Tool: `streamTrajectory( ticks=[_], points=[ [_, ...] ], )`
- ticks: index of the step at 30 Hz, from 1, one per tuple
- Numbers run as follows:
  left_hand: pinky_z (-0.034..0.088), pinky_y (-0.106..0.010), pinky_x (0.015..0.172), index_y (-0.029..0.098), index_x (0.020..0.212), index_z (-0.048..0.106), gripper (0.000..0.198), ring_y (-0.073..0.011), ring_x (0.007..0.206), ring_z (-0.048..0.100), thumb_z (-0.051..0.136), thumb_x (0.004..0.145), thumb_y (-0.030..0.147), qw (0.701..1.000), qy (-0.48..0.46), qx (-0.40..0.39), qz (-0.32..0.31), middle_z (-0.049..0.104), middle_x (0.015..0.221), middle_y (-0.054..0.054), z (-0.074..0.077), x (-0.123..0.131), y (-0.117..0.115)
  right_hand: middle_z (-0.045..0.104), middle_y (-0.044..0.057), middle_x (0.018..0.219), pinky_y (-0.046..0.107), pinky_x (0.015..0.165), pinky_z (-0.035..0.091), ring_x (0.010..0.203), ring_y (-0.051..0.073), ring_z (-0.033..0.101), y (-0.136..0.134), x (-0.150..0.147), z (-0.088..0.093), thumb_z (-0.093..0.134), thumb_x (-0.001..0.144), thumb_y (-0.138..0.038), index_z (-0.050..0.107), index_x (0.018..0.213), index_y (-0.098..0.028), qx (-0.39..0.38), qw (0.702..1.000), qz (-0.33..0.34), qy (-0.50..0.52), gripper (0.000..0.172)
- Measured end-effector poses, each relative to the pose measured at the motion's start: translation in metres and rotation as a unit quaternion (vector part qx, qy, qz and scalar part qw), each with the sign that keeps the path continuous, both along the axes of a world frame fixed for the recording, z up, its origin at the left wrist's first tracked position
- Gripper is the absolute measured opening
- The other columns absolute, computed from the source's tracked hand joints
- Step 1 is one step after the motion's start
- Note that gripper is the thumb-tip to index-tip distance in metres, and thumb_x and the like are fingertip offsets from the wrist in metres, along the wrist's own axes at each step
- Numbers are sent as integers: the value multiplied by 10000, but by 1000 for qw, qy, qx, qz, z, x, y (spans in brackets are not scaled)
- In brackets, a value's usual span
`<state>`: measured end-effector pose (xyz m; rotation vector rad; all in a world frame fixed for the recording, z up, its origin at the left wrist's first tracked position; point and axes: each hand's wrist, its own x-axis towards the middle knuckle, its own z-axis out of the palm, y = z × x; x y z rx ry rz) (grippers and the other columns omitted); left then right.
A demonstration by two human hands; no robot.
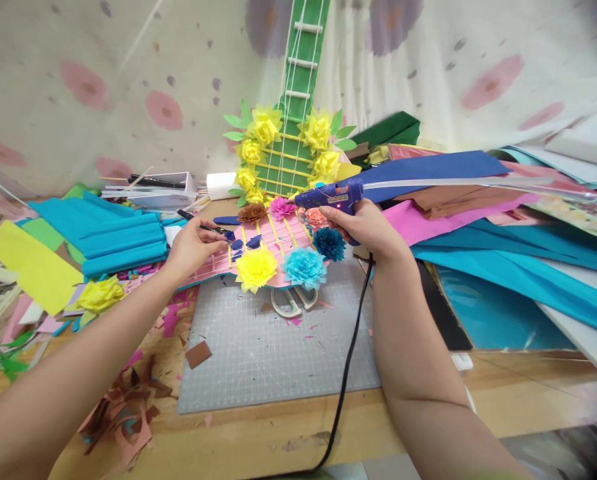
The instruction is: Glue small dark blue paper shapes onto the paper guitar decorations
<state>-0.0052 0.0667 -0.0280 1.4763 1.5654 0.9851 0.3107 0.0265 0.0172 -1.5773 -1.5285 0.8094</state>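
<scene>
Left hand: so the person's left hand (198,243) has thumb and fingers drawn in close at the pink panel's left side, can't tell from here if they've actually got hold of a bit of paper
Right hand: the right hand (373,227) is wrapped round the glue gun (331,195), proper full grip
Glue gun: long axis roughly level across the view, nozzle facing left, clear glue stick (453,181) poking way out the back to the right, cord (346,373) hanging down
Dark blue petals (254,241): just right of the left fingertips, below and left of the nozzle, so the left hand is nearer and imo that gap from nozzle to petals is what matters
Pink panel (283,235): between the hands, yellow flower (256,269) and light-blue flower (305,268) along its near edge, over the cutting mat (278,360)
</scene>
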Motion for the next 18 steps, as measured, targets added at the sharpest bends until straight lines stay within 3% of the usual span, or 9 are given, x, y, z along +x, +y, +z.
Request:
streamTrajectory(
  ticks=[11, 18],
  points=[
    [475, -265, 584, 220, 876, 516, 401, -174, 623, 662, 765, 563, 224, 997, 73, 32, -19, 701, 672, 22, -9, -2, 9, 468, -10, 468, 242, 405, 312, 433, 89, 406, -2, -4, 4, 673, 746, -575, 478, 600, -190, 3, 1000, -11, -8, 456],
    [488, -273, 568, 218, 900, 508, 420, -166, 595, 647, 763, 566, 239, 998, 58, 35, -8, 708, 717, 10, -15, 0, 11, 466, -14, 460, 243, 408, 300, 418, 81, 401, -1, -3, 4, 668, 754, -577, 467, 589, -191, 3, 1000, -2, -8, 466]
  ],
)
